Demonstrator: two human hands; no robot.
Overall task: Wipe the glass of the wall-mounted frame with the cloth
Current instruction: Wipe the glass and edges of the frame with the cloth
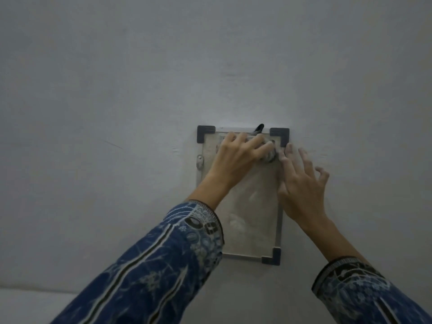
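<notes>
1. Frame (240, 197) hangs on the gray wall (117, 90).
2. I see my left hand (236, 157) squeezing the cloth (268, 155) against the glass (252, 206), near the top.
3. I see my right hand (301, 183) with fingers spread, touching the frame's right edge.

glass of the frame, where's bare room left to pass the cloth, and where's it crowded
Free: the middle and lower glass, bordered by the left sleeve, the right hand and the bottom corner cap. Crowded: the top strip, where the left hand presses the cloth.
</notes>
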